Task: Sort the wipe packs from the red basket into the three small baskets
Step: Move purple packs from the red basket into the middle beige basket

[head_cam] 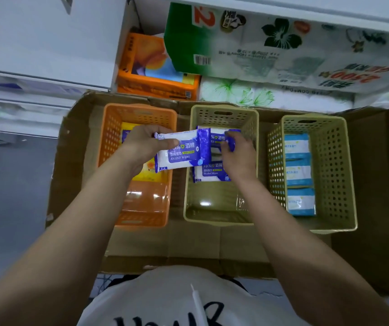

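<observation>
Three small baskets stand in a row on flattened cardboard. The orange basket (139,114) on the left holds a yellow pack (147,176). My left hand (141,147) pinches a blue-and-white alcohol wipe pack (181,152) in the air between the orange basket and the middle beige basket (224,111). My right hand (238,154) grips another alcohol wipe pack (221,138) inside the middle basket, above one lying there (212,174). The right beige basket (329,147) holds three light-blue packs (299,168) in a column. The red basket is out of view.
The cardboard sheet (188,245) covers the floor under the baskets. Behind them lie an orange tissue pack (151,69), a large green-and-white paper bundle (271,43) and a white floral pack (247,92). White furniture (36,43) stands at the left.
</observation>
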